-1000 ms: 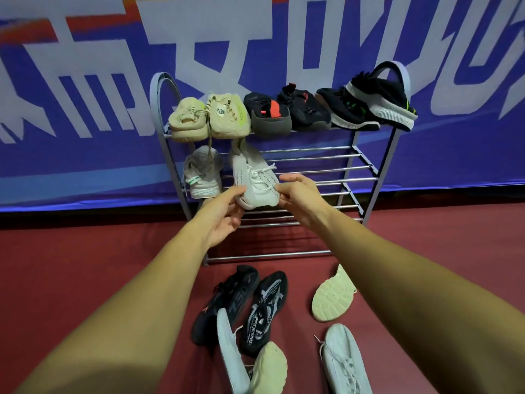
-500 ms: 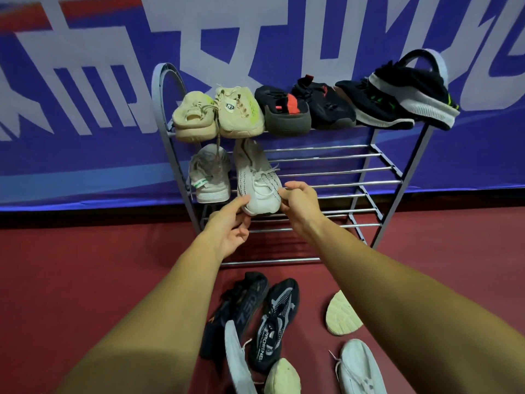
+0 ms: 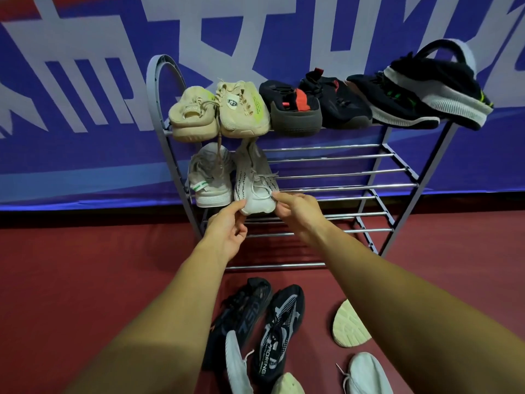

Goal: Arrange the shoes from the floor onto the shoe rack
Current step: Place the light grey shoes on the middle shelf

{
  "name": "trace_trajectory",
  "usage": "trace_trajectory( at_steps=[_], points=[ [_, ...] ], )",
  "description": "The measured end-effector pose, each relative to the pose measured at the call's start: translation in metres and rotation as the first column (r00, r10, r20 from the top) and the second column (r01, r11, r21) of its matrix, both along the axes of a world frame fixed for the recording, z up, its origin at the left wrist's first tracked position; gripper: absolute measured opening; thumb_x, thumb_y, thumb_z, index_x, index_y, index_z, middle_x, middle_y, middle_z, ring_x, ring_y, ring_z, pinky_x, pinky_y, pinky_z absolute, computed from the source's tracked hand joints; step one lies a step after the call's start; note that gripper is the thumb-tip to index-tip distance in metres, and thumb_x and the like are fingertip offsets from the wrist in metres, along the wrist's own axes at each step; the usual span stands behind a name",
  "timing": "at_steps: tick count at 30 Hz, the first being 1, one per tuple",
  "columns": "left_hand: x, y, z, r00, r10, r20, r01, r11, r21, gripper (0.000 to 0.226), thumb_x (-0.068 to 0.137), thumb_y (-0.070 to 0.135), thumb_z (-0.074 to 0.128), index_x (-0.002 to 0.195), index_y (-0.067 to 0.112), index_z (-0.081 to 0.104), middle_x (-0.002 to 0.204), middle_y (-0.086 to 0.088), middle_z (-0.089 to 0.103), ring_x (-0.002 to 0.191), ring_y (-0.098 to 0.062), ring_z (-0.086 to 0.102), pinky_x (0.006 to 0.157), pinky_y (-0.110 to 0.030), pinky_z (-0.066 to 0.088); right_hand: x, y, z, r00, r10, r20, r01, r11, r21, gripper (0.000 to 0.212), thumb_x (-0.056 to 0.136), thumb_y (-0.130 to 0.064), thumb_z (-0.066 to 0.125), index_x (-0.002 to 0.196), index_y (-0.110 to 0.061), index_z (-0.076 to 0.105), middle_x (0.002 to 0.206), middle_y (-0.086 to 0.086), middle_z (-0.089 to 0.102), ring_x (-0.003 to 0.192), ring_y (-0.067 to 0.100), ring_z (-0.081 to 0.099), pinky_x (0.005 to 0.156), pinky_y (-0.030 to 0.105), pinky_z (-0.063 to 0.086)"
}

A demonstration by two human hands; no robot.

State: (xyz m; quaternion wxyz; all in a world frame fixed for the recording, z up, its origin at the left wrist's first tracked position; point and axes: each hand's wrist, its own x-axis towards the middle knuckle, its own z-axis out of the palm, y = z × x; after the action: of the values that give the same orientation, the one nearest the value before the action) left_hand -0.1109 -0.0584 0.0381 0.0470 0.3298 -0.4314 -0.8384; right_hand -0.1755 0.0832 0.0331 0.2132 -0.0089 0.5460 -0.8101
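A white knit sneaker (image 3: 252, 180) rests toe-out on the second shelf of the grey metal shoe rack (image 3: 369, 184), beside a grey-white shoe with a green tag (image 3: 210, 177). My left hand (image 3: 227, 231) touches the sneaker's toe from the left with its thumb tip, its fingers loosely curled. My right hand (image 3: 295, 209) touches the toe's right side with its fingertips. On the floor below lie two black shoes (image 3: 241, 308) (image 3: 279, 331), a white shoe on its side (image 3: 237, 365), a beige shoe sole-up (image 3: 349, 328), another white shoe (image 3: 366, 373) and a beige toe (image 3: 287, 385).
The top shelf carries a beige pair (image 3: 244, 112), a black-and-red pair (image 3: 292, 109) and a black pair with white soles (image 3: 397, 103). The second shelf's right part and the lower bars hold no shoes. A blue banner (image 3: 85, 152) hangs behind. The floor is red.
The white sneaker went from held at the shelf's front edge to lying further in on the second shelf. Both hands eased their hold to light touches at its toe. The view shifted left.
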Motion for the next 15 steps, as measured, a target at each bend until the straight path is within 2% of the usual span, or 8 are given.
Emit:
trace_trajectory(
  at_steps=[1,2,4,5,7,10,13,15],
  points=[
    [-0.001,0.0,-0.001,1.0,-0.001,0.005,0.001,1.0,-0.004,0.007,0.085,0.014,0.073,0.085,0.016,0.067,0.067,0.004,0.069,0.064,-0.005,0.054,0.055,-0.018,0.032,-0.003,0.0,-0.003,0.999,0.04,-0.003,-0.04,0.998,0.038,0.037,0.094,-0.007,0.066,0.06,-0.01,0.052,0.045,-0.001,0.046,0.042,0.009,0.048,0.066,0.026,0.047],
    [-0.002,0.0,-0.003,1.0,0.001,0.01,0.0,1.0,-0.004,0.007,0.085,0.014,0.074,0.086,0.016,0.067,0.067,0.004,0.069,0.064,-0.005,0.054,0.055,-0.018,0.032,-0.002,0.0,-0.005,0.998,0.057,0.005,-0.057,0.997,0.05,0.034,0.094,-0.009,0.067,0.064,-0.012,0.051,0.045,-0.002,0.043,0.042,0.007,0.043,0.064,0.025,0.047],
    [-0.002,-0.001,-0.006,1.0,0.006,0.019,-0.006,1.0,0.0,0.008,0.084,0.016,0.075,0.086,0.017,0.067,0.062,0.006,0.07,0.066,-0.005,0.054,0.055,-0.018,0.032,-0.002,0.0,-0.006,0.999,0.025,0.022,-0.027,0.997,0.076,0.014,0.088,-0.007,0.073,0.088,-0.004,0.059,0.065,0.007,0.056,0.056,0.01,0.051,0.067,0.024,0.054],
    [-0.003,-0.001,-0.006,1.0,0.007,0.02,-0.007,1.0,0.001,0.009,0.084,0.018,0.077,0.086,0.018,0.068,0.061,0.007,0.07,0.067,-0.005,0.055,0.056,-0.019,0.032,-0.003,-0.001,-0.009,1.0,-0.008,0.03,0.005,0.997,0.077,0.022,0.086,-0.005,0.075,0.102,0.001,0.06,0.077,0.013,0.062,0.061,0.013,0.054,0.067,0.023,0.055],
    [-0.004,-0.001,-0.007,1.0,0.012,0.007,-0.012,1.0,0.013,0.011,0.082,0.02,0.079,0.085,0.019,0.069,0.062,0.007,0.07,0.069,-0.006,0.056,0.055,-0.02,0.033,-0.002,-0.005,-0.009,0.998,-0.059,0.03,0.056,0.995,0.077,0.038,0.085,-0.003,0.075,0.118,0.006,0.058,0.088,0.015,0.068,0.058,0.011,0.056,0.064,0.021,0.052],
    [-0.007,0.0,-0.007,1.0,0.004,-0.025,-0.004,1.0,0.028,0.011,0.081,0.019,0.079,0.085,0.019,0.07,0.072,0.006,0.071,0.077,-0.009,0.06,0.055,-0.022,0.035,-0.004,-0.013,-0.012,0.994,-0.11,0.021,0.108,0.993,0.056,0.037,0.087,-0.003,0.073,0.121,0.003,0.058,0.093,0.013,0.071,0.047,0.001,0.058,0.063,0.019,0.05],
    [-0.009,0.0,-0.008,1.0,-0.019,-0.019,0.019,1.0,0.002,0.012,0.081,0.02,0.079,0.088,0.018,0.07,0.082,0.004,0.07,0.082,-0.01,0.062,0.056,-0.023,0.036,-0.007,-0.017,-0.015,0.99,-0.141,0.005,0.14,0.988,0.059,0.035,0.088,-0.005,0.074,0.119,-0.002,0.059,0.111,0.018,0.073,0.055,0.002,0.063,0.069,0.02,0.052],
    [-0.009,-0.003,-0.009,0.999,-0.033,-0.018,0.033,0.999,-0.009,0.013,0.081,0.021,0.079,0.09,0.019,0.07,0.083,0.005,0.072,0.086,-0.01,0.062,0.055,-0.023,0.035,-0.008,-0.017,-0.015,0.99,-0.142,0.0,0.142,0.988,0.068,0.034,0.088,-0.006,0.074,0.118,-0.002,0.059,0.111,0.018,0.072,0.062,0.006,0.064,0.069,0.02,0.052]
  ],
)
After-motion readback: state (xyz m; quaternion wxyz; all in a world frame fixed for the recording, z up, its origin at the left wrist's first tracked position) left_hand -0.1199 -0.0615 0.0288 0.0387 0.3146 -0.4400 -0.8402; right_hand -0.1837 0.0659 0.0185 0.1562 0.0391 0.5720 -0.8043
